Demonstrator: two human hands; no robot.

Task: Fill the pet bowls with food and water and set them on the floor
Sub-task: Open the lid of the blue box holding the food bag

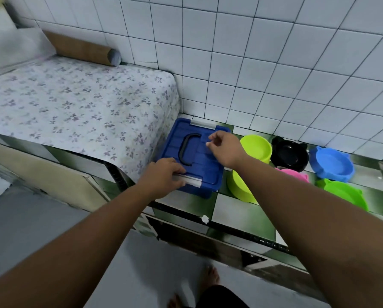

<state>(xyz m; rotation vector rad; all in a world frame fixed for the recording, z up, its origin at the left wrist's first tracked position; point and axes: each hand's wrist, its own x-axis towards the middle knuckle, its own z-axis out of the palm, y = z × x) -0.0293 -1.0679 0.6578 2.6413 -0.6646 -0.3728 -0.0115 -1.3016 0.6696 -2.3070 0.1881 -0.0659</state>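
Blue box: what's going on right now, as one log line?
box: lid on | left hand: grips front latch | right hand: above lid | bowls: on counter

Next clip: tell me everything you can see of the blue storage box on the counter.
The blue storage box looks like plastic. It is rectangular, with a ribbed lid that is on and closed. A black handle lies flat on the lid's middle. Grey latches sit at the near edge and the far edge. The box stands upright on the green-and-white tiled counter, between a flower-patterned cover and lime bowls. The left hand grips the near latch. The right hand hangs over the lid's far right, and contact is unclear.
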